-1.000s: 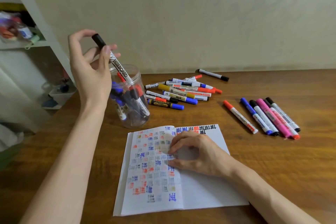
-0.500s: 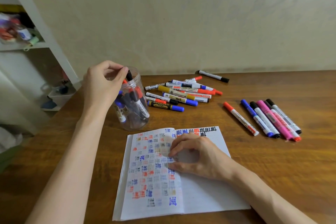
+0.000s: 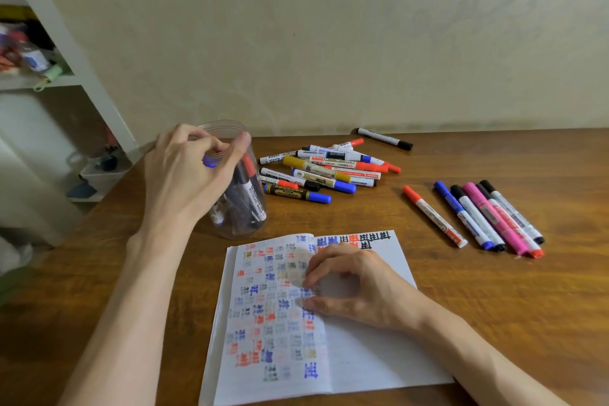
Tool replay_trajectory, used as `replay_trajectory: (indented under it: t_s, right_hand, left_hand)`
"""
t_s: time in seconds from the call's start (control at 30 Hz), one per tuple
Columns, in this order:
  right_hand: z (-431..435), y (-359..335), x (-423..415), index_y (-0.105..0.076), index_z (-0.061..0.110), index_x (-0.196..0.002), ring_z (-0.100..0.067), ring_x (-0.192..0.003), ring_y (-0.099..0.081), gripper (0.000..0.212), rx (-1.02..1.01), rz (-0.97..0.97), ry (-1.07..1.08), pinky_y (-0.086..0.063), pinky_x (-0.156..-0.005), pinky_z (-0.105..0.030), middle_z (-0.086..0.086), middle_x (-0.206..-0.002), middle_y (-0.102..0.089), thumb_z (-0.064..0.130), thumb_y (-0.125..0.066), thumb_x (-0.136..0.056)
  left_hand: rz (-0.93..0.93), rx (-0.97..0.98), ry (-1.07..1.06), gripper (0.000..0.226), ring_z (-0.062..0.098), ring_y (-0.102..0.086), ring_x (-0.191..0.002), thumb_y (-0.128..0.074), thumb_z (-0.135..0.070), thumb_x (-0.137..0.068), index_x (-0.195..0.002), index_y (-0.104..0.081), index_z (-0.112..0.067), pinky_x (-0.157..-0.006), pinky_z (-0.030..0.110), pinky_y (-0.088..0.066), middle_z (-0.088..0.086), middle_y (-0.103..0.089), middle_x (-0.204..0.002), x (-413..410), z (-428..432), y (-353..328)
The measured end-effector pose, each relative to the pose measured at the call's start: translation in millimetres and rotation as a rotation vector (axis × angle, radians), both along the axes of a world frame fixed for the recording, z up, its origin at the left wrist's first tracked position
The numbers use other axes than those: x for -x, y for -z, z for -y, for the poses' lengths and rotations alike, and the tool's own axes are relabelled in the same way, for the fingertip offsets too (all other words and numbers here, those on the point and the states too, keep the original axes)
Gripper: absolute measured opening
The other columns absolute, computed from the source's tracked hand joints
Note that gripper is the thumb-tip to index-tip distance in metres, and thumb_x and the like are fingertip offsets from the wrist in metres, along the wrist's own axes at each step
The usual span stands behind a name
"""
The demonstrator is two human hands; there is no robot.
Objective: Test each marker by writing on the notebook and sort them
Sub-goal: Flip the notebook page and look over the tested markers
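Plainly, open notebook (image 3: pixel 362 356) bears red, blue, black marks (image 3: pixel 311 369).

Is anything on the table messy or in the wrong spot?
One black-capped marker lies alone by the wall, apart from the others. The middle pile is jumbled, markers crossing each other, while the row on the right lies neat. Nothing looks spilled or broken.

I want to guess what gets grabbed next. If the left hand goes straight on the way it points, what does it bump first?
Probably the markers in the jar: the left hand is over its open mouth, fingers bent downward. Depth is unclear; the rim could come first.
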State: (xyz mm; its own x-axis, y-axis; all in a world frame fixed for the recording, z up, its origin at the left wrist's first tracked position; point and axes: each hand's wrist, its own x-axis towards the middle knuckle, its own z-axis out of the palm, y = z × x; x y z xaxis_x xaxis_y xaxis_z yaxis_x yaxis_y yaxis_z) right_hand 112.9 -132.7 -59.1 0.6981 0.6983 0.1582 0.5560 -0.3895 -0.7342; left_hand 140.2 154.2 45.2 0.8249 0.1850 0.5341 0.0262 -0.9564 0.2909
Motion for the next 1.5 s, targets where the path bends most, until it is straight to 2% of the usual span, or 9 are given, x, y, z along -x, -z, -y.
replay_trajectory:
  t_s: [0.17,0.27,0.37,0.47,0.57,0.73,1.03,1.33,1.5]
  right_hand:
    - [0,-2,1,-0.081,0.03,-0.108,0.001,-0.123,-0.057,0.028,-0.004,-0.004,0.0,-0.045,-0.102,-0.019,0.023,-0.121,-0.066,0.047,-0.083,-0.087]
    - [1,-2,1,-0.081,0.03,-0.108,0.001,-0.122,-0.058,0.027,-0.011,-0.004,0.003,-0.045,-0.102,-0.018,0.022,-0.12,-0.066,0.046,-0.084,-0.086]
    - [1,-2,1,-0.081,0.03,-0.108,0.001,-0.122,-0.058,0.027,-0.018,-0.013,0.008,-0.046,-0.102,-0.018,0.022,-0.12,-0.067,0.046,-0.084,-0.086]
    - [1,-1,1,-0.081,0.03,-0.108,0.001,-0.122,-0.059,0.026,-0.021,-0.024,0.012,-0.049,-0.102,-0.024,0.022,-0.12,-0.067,0.045,-0.084,-0.087]
    - [3,0,0,-0.081,0.028,-0.107,-0.004,-0.117,-0.063,0.023,-0.063,-0.06,0.019,-0.053,-0.098,-0.034,0.019,-0.117,-0.07,0.041,-0.085,-0.087]
    - [8,2,-2,-0.08,0.029,-0.104,-0.009,-0.107,-0.068,0.017,-0.137,-0.085,0.1,-0.055,-0.087,-0.035,0.018,-0.11,-0.073,0.037,-0.084,-0.089]
    - [19,0,-12,-0.08,0.027,-0.1,-0.012,-0.089,-0.07,0.007,-0.229,-0.042,0.302,-0.057,-0.073,-0.034,0.013,-0.096,-0.075,0.032,-0.077,-0.095]
    - [25,-2,-19,-0.076,0.027,-0.113,-0.001,-0.093,-0.07,0.017,-0.237,-0.137,0.528,-0.059,-0.076,-0.021,0.013,-0.1,-0.075,0.035,-0.068,-0.101]
    - [19,-10,-17,-0.078,0.022,-0.109,-0.014,-0.089,-0.074,0.035,-0.517,-0.543,0.573,-0.058,-0.079,-0.031,0.001,-0.101,-0.08,0.053,-0.066,-0.097]
  left_hand:
    - [-0.037,0.012,0.0,0.091,0.027,-0.05,-0.123,-0.044,-0.093,-0.075,-0.12,-0.074,-0.02,-0.097,0.052,-0.05,0.006,-0.057,-0.131,-3,-1,2]
    - [0.113,0.035,0.013,0.085,0.028,-0.047,-0.128,-0.053,-0.087,-0.079,-0.124,-0.071,-0.017,-0.102,0.055,-0.046,0.008,-0.057,-0.131,-3,8,7]
    - [0.457,0.04,0.092,0.055,0.029,-0.05,-0.128,-0.073,-0.057,-0.089,-0.118,-0.071,-0.01,-0.108,0.047,-0.044,0.011,-0.06,-0.127,2,33,12]
    - [0.642,0.079,0.294,0.023,0.02,-0.06,-0.101,-0.075,-0.021,-0.095,-0.109,-0.073,-0.003,-0.094,0.023,-0.046,0.012,-0.065,-0.112,11,73,21]
    - [0.352,0.19,0.464,0.021,0.008,-0.064,-0.092,-0.073,-0.015,-0.095,-0.116,-0.07,-0.011,-0.082,0.018,-0.052,-0.002,-0.069,-0.103,4,95,42]
    - [-0.333,-0.017,0.391,0.051,0.011,-0.05,-0.133,-0.071,-0.027,-0.096,-0.145,-0.055,-0.032,-0.112,0.038,-0.045,-0.01,-0.06,-0.14,-31,105,78]
    - [-0.387,-0.179,0.362,0.028,0.015,-0.055,-0.114,-0.069,-0.027,-0.097,-0.125,-0.067,-0.025,-0.094,0.032,-0.05,-0.004,-0.053,-0.125,-56,116,84]
    - [0.05,0.234,0.548,0.022,0.002,-0.063,-0.086,-0.076,-0.03,-0.089,-0.107,-0.064,-0.022,-0.073,0.016,-0.049,-0.014,-0.065,-0.104,-21,134,53]
    - [0.106,0.788,0.611,0.028,0.015,-0.073,-0.088,-0.077,-0.021,-0.092,-0.113,-0.062,-0.011,-0.071,0.028,-0.056,-0.002,-0.073,-0.102,0,142,43]
